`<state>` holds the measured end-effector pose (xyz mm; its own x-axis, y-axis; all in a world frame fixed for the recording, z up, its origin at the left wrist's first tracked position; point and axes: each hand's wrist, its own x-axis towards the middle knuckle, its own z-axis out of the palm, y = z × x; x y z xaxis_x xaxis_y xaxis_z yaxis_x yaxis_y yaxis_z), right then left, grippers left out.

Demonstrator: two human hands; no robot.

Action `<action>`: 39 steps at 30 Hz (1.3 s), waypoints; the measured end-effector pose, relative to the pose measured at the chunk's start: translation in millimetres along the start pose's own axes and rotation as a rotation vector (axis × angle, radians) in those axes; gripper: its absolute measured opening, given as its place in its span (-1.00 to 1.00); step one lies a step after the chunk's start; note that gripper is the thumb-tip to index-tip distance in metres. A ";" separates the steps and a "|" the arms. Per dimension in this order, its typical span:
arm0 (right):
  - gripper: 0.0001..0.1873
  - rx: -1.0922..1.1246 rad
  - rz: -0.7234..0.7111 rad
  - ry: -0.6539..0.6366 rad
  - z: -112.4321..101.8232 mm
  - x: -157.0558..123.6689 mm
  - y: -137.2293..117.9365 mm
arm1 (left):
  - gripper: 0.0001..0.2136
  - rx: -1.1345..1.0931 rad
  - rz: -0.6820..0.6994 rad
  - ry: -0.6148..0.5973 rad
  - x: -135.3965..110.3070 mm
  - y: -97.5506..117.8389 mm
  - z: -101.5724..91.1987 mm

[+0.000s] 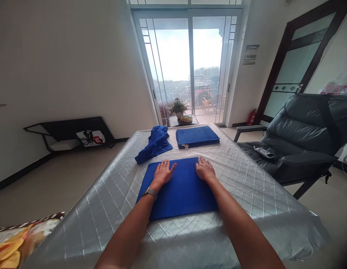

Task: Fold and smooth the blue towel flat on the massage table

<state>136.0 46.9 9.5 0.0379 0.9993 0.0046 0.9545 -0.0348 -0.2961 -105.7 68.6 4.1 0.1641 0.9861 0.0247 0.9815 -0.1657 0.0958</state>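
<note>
On blue towel (pixel 181 194): left hand (pixel 162 172), right hand (pixel 205 170) flat, palms down, fingers spread open.

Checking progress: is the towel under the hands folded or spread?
Folded: the towel is a thick rectangle; left hand and right hand lie flat on it.

bare left hand (pixel 163 172): flat, palm down, fingers extended forward, close together | bare right hand (pixel 205 170): flat, palm down, fingers extended, gripping nothing | forearms: bare, stretched forward, converging slightly | hands level, apart
</note>
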 end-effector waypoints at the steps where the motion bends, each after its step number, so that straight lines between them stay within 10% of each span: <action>1: -0.30 -0.004 0.001 -0.001 -0.3 -0.2 0.2 | -0.24 0.012 -0.025 0.006 -3.5 -11.9 -0.5; 7: -0.30 -0.026 0.001 -0.002 0.2 0.9 0.5 | -0.24 0.049 -0.114 0.058 -16.0 -50.9 1.8; 29: -0.36 -0.235 0.008 0.157 -6.1 -22.0 -8.2 | -0.18 -0.057 -0.136 0.089 -12.1 -47.8 6.4; 39: -0.31 -0.195 -0.007 -0.046 -1.1 -52.9 6.3 | -0.20 -0.039 -0.142 0.097 -11.5 -47.8 7.3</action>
<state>140.3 -6.2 8.4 0.0215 0.9990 -0.0389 0.9941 -0.0255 -0.1056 -153.8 65.3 -8.0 0.0124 0.9946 0.1035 0.9893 -0.0272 0.1433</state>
